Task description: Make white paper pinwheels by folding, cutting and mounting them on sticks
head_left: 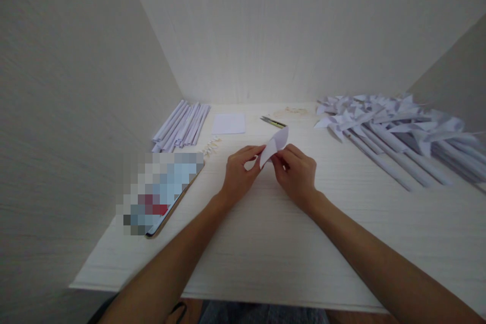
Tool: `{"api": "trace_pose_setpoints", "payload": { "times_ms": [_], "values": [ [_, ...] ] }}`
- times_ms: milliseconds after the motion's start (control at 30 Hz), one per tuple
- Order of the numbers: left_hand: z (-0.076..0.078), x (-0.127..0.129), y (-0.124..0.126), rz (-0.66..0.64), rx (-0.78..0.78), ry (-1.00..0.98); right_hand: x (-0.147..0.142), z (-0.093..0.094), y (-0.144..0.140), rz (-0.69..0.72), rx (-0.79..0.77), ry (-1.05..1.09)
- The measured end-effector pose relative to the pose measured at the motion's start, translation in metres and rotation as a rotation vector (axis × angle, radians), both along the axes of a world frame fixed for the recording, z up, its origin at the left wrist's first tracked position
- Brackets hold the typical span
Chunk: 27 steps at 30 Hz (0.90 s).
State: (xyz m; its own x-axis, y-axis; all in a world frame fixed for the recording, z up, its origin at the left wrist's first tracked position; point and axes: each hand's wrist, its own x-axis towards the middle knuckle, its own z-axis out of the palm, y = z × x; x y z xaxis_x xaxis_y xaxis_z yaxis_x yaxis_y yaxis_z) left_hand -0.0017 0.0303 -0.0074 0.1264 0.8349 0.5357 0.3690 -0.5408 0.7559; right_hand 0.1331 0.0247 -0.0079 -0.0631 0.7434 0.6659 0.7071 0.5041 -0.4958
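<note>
Both hands hold one small piece of white paper (274, 146) above the middle of the table, its upper part curling up and to the right. My left hand (244, 168) pinches its left edge between thumb and fingers. At its lower right side, my right hand (295, 171) is closed on it, with the fingertips partly hidden. Just beyond the paper lies a pair of small yellow-handled scissors or snips (272, 122). A flat stack of square white paper (228, 124) rests behind my left hand.
Rolled paper sticks (181, 125) are piled at the back left. A phone (172, 197), its screen blurred, leans at the left near small pale bits (211, 147). Several paper pinwheels (383, 126) on paper sticks cover the right side. More small pieces (296, 110) lie by the back wall.
</note>
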Motion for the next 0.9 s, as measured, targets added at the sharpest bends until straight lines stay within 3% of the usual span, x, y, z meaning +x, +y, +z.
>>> {"api": "trace_pose_setpoints", "payload": {
  "times_ms": [233,367,533,767,900],
  "values": [
    [-0.005,0.000,0.000,0.022,0.125,0.057,-0.010,0.002,0.003,0.058,-0.419,0.706],
    [-0.005,0.000,0.000,0.023,0.147,0.080,-0.011,0.000,0.007,0.123,-0.571,0.979],
    [-0.005,0.000,0.000,0.039,0.177,0.110,-0.008,-0.003,0.009,0.169,-0.596,0.975],
    [-0.009,0.000,0.001,0.062,0.185,0.139,-0.006,0.000,0.010,0.172,-0.440,0.772],
    [-0.008,0.000,0.002,0.054,0.183,0.129,-0.009,-0.002,0.010,0.211,-0.549,0.887]
  ]
}}
